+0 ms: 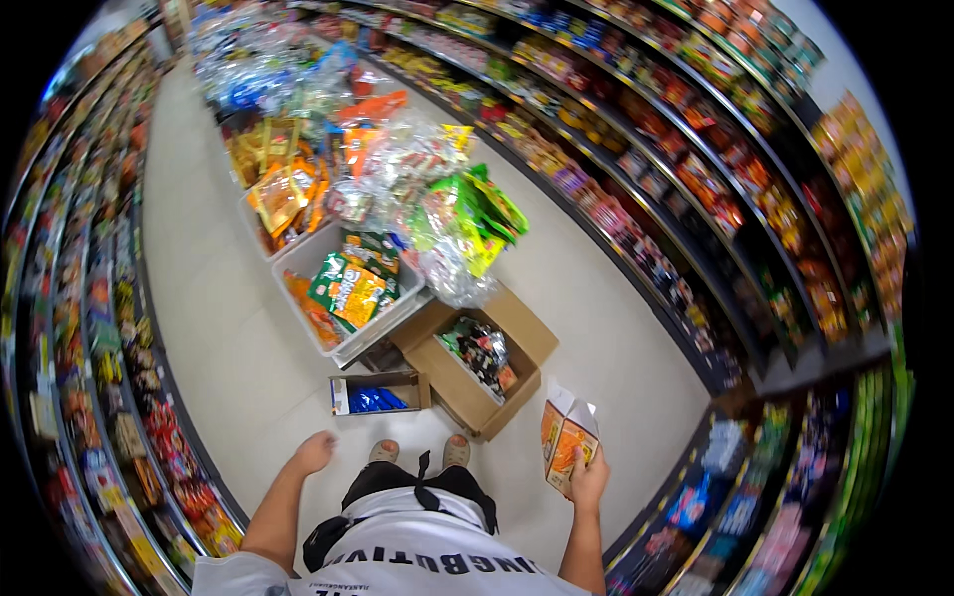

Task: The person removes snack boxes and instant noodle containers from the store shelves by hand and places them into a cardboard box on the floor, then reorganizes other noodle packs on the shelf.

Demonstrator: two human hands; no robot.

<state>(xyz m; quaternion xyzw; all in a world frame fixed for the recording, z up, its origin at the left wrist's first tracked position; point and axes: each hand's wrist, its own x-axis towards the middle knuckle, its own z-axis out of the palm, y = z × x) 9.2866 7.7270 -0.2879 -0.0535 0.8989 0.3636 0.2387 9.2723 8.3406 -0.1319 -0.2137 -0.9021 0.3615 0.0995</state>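
Note:
My right hand (589, 477) grips an orange and cream printed cardboard box (560, 441). The box is tilted, and its white end flaps stand up at the far end. My left hand (315, 452) hangs over the floor on the other side, slightly blurred. No object shows in it, and how far its fingers are closed is unclear. Ahead of my feet lies an opened brown carton (463, 406) with dark, shiny packets (481, 354) inside. Beside it is a small open display box (380, 392), with blue packets (373, 400) in it.
A white plastic bin (350, 345) holds green and orange snack bags (356, 290). Beyond it, bagged goods (410, 160) and clear plastic wrap pile along the aisle. Stocked shelves line the left (97, 335) and right (633, 164), with another shelf unit (715, 492) at lower right.

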